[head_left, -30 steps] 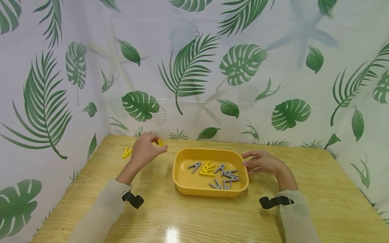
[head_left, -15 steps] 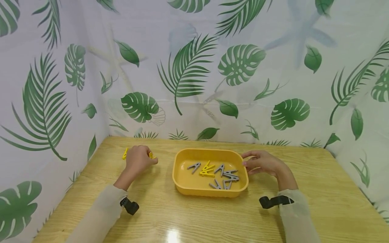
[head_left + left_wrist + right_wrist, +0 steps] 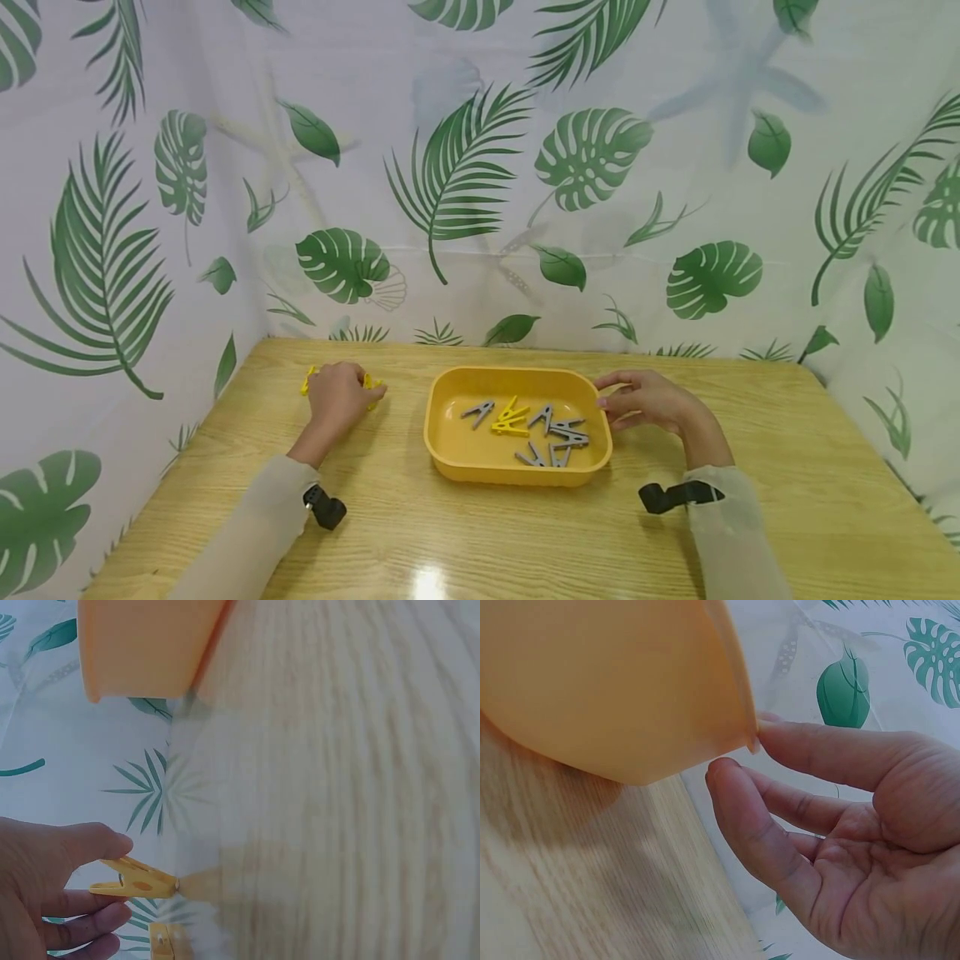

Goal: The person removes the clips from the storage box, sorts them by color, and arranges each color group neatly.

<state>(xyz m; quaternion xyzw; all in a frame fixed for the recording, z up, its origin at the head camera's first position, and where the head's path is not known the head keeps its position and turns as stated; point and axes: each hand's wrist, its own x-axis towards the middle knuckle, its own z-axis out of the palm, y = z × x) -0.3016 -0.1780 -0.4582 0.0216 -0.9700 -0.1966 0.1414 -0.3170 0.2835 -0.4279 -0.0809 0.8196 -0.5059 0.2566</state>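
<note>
My left hand [image 3: 339, 398] pinches a yellow clothespin [image 3: 142, 881] between thumb and fingers, its closed end pointing at the table. A second yellow clothespin [image 3: 305, 384] lies just left of that hand, partly hidden behind it. Right of the left hand stands a yellow plastic tub [image 3: 517, 476]. Inside the tub are several grey clothespins [image 3: 542, 417] and some yellow clothespins [image 3: 512, 427], a few of them overlapping. My right hand [image 3: 651, 402] holds the tub's right end, the thumb on the rim and the index finger by the outer wall.
A wood-grain table [image 3: 450, 542] carries everything. White cloth [image 3: 480, 208] printed with green leaves hangs along the back and both sides. Each wrist wears a black strap with a small camera, one of them the left wrist camera [image 3: 327, 508].
My left hand has moved left and slightly lower with the clothespin, away from the tub and close to the second yellow clothespin. The right hand and the tub have stayed in place.
</note>
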